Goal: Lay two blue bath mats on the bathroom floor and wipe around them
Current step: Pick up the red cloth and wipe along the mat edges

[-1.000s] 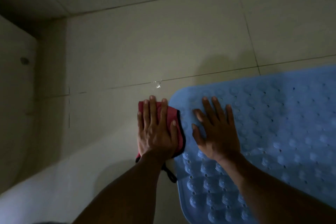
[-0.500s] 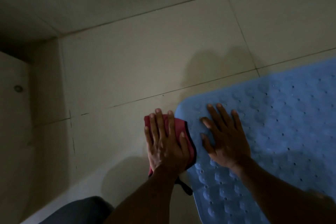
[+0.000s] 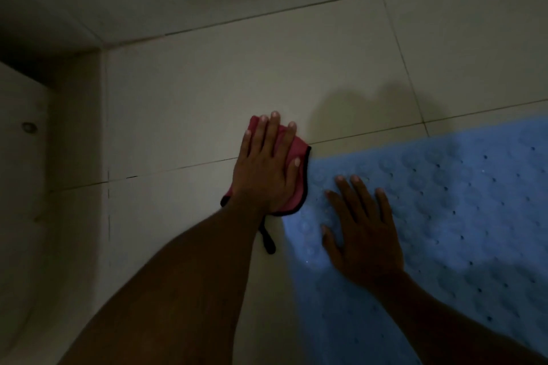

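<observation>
A blue bath mat (image 3: 462, 204) with round bumps and small holes lies flat on the pale tiled floor (image 3: 192, 98), filling the right side of the view. Only this one mat shows. My left hand (image 3: 264, 169) presses flat on a red cloth (image 3: 298, 184) with black trim, just off the mat's rounded left corner. The cloth's black loop (image 3: 268, 241) trails toward me. My right hand (image 3: 361, 228) rests flat, fingers spread, on the mat's left end and holds nothing.
A white fixture (image 3: 20, 187) with a small round cap (image 3: 28, 127) rises along the left edge, with a dark gap behind it. Grout lines cross the tiles. The room is dim.
My left hand has slid the red cloth away from me along the mat's left end to its far corner. My right hand has stayed flat on the mat.
</observation>
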Available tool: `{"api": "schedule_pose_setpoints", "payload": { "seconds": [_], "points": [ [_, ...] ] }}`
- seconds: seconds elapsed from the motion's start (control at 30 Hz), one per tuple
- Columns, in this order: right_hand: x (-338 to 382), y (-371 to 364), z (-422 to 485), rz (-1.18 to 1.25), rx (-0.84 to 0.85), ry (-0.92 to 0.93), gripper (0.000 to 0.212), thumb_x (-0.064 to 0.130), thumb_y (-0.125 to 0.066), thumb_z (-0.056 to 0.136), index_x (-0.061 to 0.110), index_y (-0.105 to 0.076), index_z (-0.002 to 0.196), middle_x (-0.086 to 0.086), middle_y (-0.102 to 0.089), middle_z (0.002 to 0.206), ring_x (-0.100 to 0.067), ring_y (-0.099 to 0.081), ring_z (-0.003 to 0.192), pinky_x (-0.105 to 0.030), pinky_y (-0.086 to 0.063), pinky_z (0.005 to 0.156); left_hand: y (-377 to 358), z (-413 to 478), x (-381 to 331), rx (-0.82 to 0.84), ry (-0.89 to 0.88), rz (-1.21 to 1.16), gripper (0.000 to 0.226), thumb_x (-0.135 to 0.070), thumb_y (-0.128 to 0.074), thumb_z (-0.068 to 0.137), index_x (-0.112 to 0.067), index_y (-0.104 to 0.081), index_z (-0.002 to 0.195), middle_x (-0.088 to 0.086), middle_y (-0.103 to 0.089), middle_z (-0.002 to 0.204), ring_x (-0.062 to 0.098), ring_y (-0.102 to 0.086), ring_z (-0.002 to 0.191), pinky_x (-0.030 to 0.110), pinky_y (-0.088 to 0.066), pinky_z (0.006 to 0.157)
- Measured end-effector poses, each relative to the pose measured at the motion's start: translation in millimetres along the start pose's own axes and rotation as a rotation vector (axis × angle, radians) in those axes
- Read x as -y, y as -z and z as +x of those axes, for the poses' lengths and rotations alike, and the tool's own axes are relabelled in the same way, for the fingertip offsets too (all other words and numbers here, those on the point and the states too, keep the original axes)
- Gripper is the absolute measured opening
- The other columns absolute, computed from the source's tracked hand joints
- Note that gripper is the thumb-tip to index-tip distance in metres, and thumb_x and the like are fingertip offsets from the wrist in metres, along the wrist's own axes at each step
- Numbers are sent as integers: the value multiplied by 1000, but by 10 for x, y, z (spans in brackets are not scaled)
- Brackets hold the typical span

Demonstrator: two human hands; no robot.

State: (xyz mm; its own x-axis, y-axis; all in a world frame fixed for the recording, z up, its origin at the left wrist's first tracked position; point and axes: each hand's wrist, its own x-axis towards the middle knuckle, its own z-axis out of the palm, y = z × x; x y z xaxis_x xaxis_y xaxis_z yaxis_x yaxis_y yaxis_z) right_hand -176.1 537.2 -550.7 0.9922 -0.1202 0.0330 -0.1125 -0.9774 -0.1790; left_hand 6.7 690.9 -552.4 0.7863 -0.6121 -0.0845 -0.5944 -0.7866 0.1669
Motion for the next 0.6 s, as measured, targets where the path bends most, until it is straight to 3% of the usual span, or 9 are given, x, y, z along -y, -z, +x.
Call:
{"api": "schedule_pose_setpoints", "payload": {
  "seconds": [0.13,0.2,0.27,0.37,0.47,0.6],
  "points": [
    [2,6,-4,26,-8,-3,66,48,-55,90,16,-47,148,-10,-30,162,-30,-22,152,-60,-24,117,59,30,73,12,-123,51,69,-49,-26,102,-18,-17,163,14,-6,170,32,-2,157,51,-10,125],
    [-1,13,-4,48,-19,-11,64,48,-55,91,17,-48,146,-9,-32,162,-28,-23,152,-59,-23,118,107,-87,-36,-40,-22,39,70,-46,-30,103,-12,-17,162,18,-7,169,33,-5,157,50,-10,126],
    [5,17,4,84,-38,-28,61,48,-56,91,18,-52,143,-8,-37,159,-27,-27,151,-56,-24,119,101,-251,-272,-66,190,-16,71,-44,-28,103,-5,-17,161,22,-11,168,36,-10,156,50,-11,126],
    [-68,62,64,161,-111,-14,47,39,-57,91,15,-61,132,-8,-51,150,-27,-43,142,-52,-36,111,1,-353,-514,49,285,-40,74,-44,-9,100,0,-9,160,21,-4,168,37,-1,156,51,-3,127],
    [-345,108,159,254,-170,-41,44,27,-52,88,6,-64,125,-13,-59,138,-33,-54,128,-48,-48,97,-18,-100,-474,94,100,-26,73,-44,-5,99,-5,-6,161,15,1,170,32,5,157,47,3,126],
    [-664,170,271,304,-234,-105,46,18,-49,81,3,-65,122,-15,-63,128,-31,-54,118,-47,-50,92,-40,308,-409,117,-295,35,68,-41,-18,102,-8,-14,162,11,-7,170,30,-4,157,53,-12,125]
  ]
}}
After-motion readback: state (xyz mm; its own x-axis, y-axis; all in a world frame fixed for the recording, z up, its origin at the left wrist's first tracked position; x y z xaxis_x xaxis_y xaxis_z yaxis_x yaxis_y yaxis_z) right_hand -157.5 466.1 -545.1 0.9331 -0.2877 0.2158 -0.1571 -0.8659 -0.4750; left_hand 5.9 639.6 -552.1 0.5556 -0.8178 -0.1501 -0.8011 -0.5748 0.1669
